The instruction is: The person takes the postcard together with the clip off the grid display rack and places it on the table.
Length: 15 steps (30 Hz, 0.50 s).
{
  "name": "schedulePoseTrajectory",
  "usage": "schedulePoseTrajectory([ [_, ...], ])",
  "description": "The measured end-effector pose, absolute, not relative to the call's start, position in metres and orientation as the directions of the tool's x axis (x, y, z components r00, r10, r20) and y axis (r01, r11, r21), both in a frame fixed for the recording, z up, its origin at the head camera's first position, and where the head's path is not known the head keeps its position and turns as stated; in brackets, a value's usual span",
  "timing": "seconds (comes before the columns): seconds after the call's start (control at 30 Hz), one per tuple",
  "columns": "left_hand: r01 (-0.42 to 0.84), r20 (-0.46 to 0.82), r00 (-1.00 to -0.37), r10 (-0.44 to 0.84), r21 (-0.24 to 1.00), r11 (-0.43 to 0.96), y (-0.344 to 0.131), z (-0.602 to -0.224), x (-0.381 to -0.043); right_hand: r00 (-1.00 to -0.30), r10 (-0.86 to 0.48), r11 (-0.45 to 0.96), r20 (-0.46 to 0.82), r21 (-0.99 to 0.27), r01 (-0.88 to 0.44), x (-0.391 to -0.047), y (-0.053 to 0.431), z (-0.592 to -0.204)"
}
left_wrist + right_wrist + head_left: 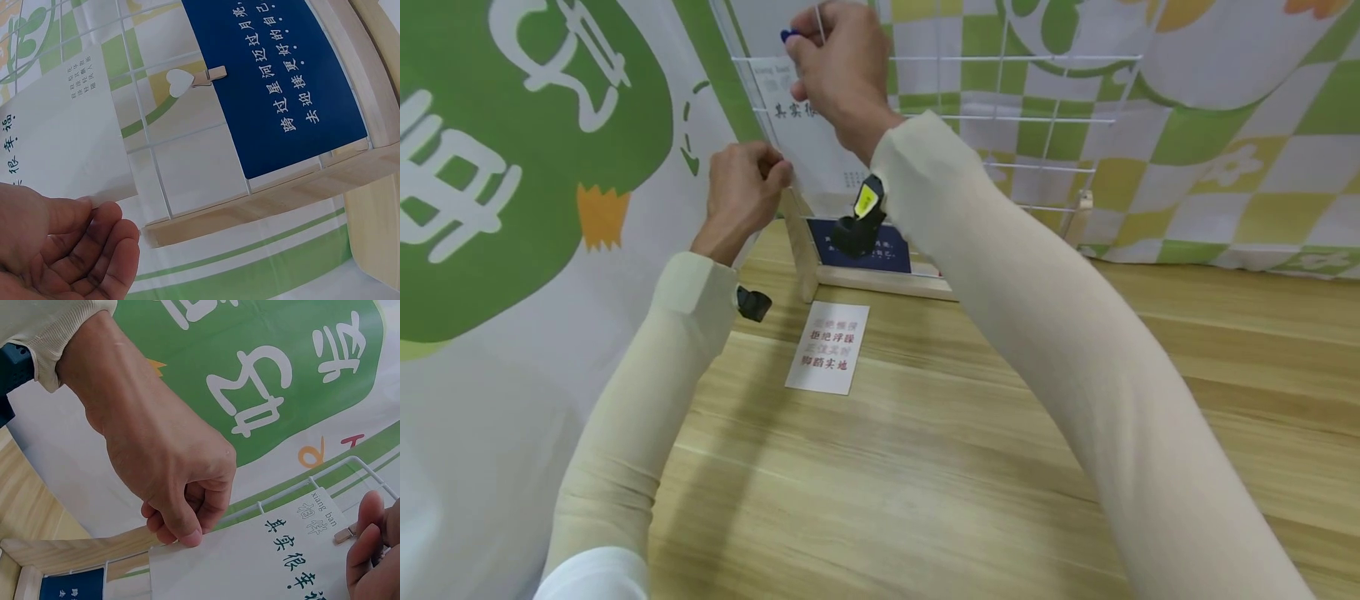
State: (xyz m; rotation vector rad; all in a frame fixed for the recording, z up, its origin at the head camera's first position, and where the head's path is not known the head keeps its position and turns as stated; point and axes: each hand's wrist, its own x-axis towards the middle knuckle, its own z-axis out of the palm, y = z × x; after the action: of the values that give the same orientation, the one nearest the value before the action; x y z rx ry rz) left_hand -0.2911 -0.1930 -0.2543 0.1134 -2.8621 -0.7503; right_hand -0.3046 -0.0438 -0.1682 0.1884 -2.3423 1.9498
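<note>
Your left hand pinches the white card near its lower corner, along the wire rack's left edge; your right hand grips a clip at the top. Too shallow a bite could let the card tilt or drop.

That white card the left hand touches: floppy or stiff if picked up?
The white card shows straight edges, so it's likely fairly stiff. It looks thin, so probably light, though its corners might crease.
</note>
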Motion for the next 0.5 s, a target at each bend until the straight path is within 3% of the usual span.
schedulePoseTrajectory([
  [0.5,-0.018,0.16,-0.981,-0.113,0.499,0.866,-0.1917,-0.2552,-0.2912,-0.98,-0.05,0.245,0.194,-0.949,-0.2,-0.3007,-0.0379,-0.1727],
])
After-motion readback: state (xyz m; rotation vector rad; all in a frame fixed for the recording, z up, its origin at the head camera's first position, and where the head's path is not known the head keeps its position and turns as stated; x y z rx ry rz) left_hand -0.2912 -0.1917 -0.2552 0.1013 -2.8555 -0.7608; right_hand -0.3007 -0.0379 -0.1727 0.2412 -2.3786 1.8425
